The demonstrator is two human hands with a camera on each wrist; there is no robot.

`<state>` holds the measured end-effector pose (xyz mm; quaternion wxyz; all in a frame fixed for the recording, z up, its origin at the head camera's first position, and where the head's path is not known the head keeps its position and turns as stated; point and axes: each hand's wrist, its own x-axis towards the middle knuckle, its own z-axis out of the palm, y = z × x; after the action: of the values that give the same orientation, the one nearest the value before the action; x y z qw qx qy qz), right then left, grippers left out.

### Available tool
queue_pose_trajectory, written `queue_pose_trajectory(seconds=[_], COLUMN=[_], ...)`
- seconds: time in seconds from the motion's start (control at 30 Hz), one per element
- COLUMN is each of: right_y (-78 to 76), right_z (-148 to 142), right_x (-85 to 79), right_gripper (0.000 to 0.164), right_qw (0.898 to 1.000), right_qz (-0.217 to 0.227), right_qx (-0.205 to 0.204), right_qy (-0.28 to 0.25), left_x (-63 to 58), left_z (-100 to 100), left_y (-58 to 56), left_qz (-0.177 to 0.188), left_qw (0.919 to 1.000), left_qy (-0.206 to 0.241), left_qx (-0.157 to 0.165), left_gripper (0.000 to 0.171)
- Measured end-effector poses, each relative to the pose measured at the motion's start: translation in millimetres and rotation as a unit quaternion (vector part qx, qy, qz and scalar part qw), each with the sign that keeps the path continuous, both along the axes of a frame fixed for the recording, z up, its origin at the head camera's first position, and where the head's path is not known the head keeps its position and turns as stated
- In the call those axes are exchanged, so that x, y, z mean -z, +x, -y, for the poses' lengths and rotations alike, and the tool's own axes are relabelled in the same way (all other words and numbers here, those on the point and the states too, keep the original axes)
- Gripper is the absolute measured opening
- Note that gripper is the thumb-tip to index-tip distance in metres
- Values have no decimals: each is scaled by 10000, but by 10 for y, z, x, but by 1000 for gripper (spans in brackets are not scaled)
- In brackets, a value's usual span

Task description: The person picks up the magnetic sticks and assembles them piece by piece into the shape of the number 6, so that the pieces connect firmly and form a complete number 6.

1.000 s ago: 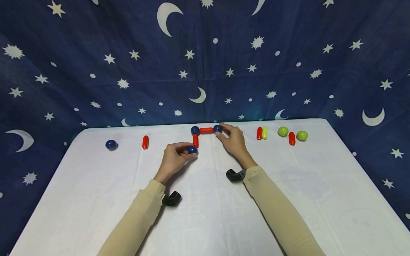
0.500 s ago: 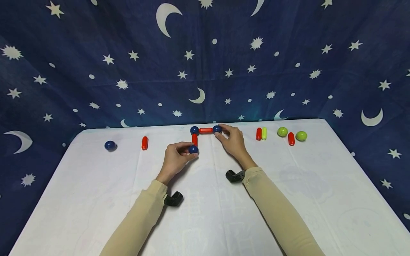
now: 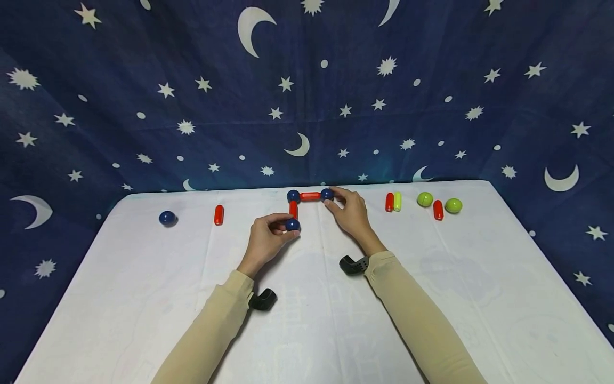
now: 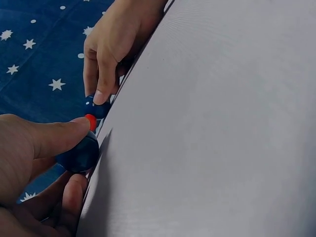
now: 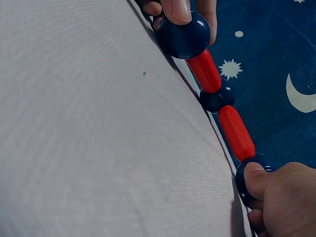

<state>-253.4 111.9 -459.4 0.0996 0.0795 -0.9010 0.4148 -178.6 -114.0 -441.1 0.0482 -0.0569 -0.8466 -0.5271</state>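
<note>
An L-shaped chain of blue balls and red rods lies near the table's far edge. Its corner is a blue ball, from which one red rod runs right and another red rod runs toward me. My left hand pinches the near end's blue ball between thumb and fingers. At the right end, my right hand holds the other blue ball with thumb and fingertips. The right wrist view shows all three balls in line with the rods between them.
To the left lie a loose blue ball and a red rod. On the right are a red rod beside a yellow-green rod, a green ball, another red rod and another green ball. A starry dark cloth hangs behind.
My left hand has shifted slightly right with its blue ball, bringing the ball more in line with the near red rod. My right hand stays in place on its ball.
</note>
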Motion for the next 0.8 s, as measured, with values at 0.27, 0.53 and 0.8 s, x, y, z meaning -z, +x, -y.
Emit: queue_pose_trajectory(seconds=[0.27, 0.53, 0.8], right_y=[2, -4, 0], right_z=[4, -2, 2], right_x=[-6, -1, 11], right_gripper=[45, 44, 44], right_qw=[10000, 10000, 9999], right_qz=[22, -35, -119], right_qx=[43, 0, -33], right_qy=[53, 56, 66], left_x=[26, 23, 19], left_z=[-12, -24, -9], left_y=[-8, -4, -6], left_qz=[-121, -120, -103], left_qw=[9999, 9999, 9999], left_qy=[-47, -18, -29], left_qx=[-25, -40, -30], left_gripper=[40, 39, 41])
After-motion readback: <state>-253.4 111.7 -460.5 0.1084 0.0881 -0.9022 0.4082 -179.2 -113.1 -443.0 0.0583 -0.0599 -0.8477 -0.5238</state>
